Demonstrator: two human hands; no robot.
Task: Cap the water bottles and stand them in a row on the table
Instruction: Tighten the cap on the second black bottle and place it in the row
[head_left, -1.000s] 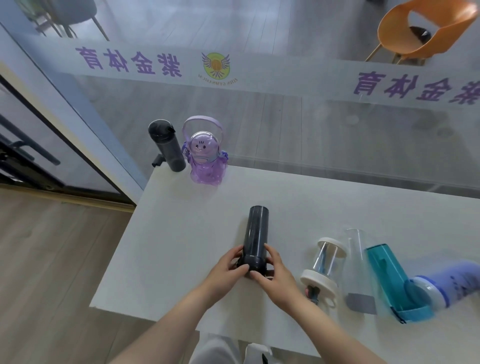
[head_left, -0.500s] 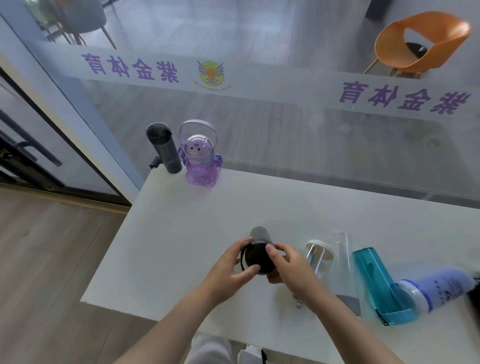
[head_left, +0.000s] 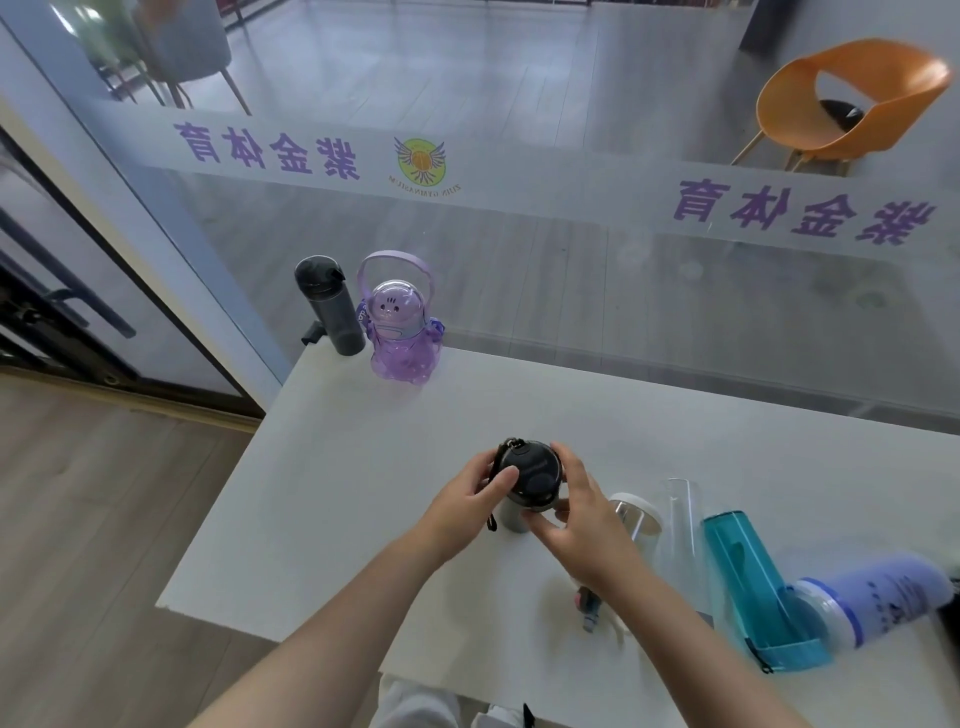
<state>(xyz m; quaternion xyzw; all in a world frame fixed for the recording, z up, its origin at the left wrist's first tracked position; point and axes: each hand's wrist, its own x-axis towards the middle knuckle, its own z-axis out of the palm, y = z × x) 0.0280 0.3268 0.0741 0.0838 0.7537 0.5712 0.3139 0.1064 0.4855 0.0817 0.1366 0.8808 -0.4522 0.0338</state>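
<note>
Near the front edge of the white matte table, a dark smoky bottle stands upright, its round black cap facing the camera, a thin strap hanging at its left side. Left hand grips the cap's left rim, thumb across the top; right hand curls round the cap's right side and neck. Just right, lying on their sides: a clear cylinder with white lid, a clear tall tumbler, a teal translucent bottle, a lilac frosted bottle. At the far left corner, upright: a dark grey capped bottle and a purple bear-shaped bottle with loop handle, side by side
</note>
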